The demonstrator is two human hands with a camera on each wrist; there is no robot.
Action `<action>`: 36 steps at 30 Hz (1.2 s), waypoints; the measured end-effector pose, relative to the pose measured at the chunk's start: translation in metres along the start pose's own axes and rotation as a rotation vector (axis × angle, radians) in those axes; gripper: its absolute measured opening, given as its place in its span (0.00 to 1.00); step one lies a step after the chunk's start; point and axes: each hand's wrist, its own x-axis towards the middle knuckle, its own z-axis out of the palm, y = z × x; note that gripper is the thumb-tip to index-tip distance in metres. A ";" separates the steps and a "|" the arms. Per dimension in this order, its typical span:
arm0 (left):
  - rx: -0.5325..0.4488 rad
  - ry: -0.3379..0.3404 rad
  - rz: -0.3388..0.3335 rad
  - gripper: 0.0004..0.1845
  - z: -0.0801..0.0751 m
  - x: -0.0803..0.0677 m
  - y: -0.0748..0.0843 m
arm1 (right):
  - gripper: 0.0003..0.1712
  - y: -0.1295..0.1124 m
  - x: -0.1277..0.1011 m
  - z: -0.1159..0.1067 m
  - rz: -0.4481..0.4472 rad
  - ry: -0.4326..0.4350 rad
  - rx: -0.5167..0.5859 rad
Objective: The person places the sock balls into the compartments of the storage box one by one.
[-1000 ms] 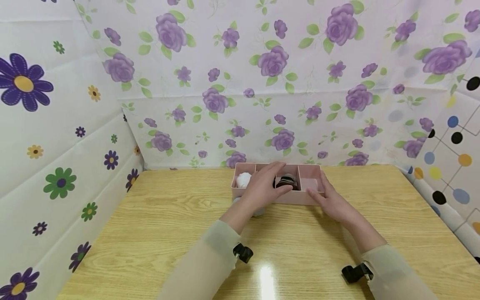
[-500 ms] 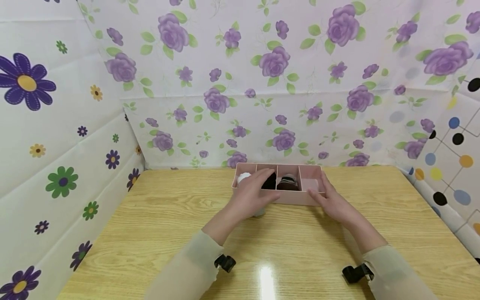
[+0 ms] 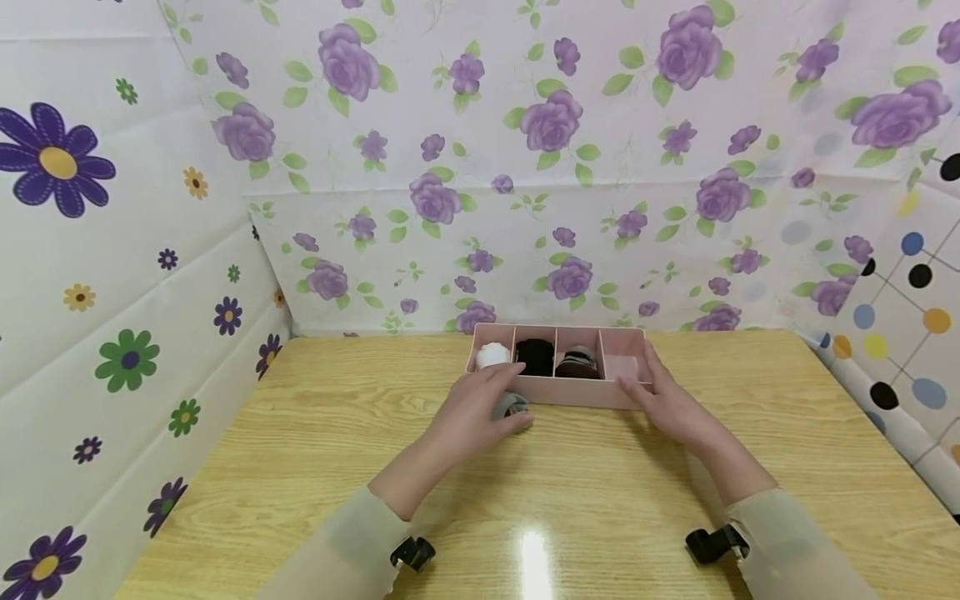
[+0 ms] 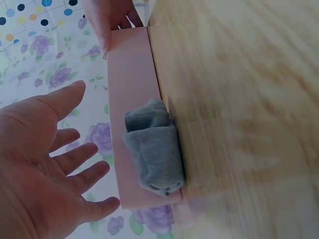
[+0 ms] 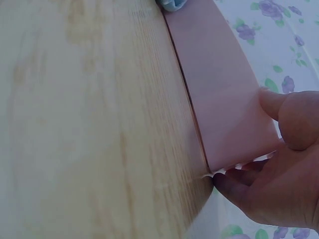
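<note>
A pink divided box (image 3: 577, 393) stands at the back of the table. A white bundle (image 3: 492, 356), a black bundle (image 3: 535, 357) and a brown striped sock roll (image 3: 577, 363) fill three compartments; the rightmost shows only its pink floor. Against the box's front wall lies a rolled grey sock (image 4: 154, 149), partly hidden by my left hand in the head view. My left hand (image 3: 468, 412) hovers over it, fingers spread and apart from it in the left wrist view. With thumb on the front rim and fingers round the end wall, my right hand (image 3: 671, 404) grips the box's right end.
The wooden table (image 3: 315, 467) reaches from the box toward me. Behind it hangs a flowered cloth (image 3: 420, 250), close to the back of the box. Patterned cloths also line the left and right sides.
My left hand has drawn back from over the box, toward the left and nearer to me, uncovering the black and white bundles. The right hand has stayed on the box's end.
</note>
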 end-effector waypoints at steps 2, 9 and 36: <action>-0.007 -0.002 -0.001 0.40 0.000 -0.004 -0.002 | 0.61 0.000 0.000 0.000 0.003 0.000 0.000; 0.013 0.002 0.019 0.37 0.002 -0.015 -0.007 | 0.60 -0.001 -0.001 -0.001 0.006 -0.004 0.012; -0.003 -0.130 0.020 0.39 0.017 -0.017 -0.004 | 0.59 -0.006 -0.003 -0.001 0.012 -0.011 0.020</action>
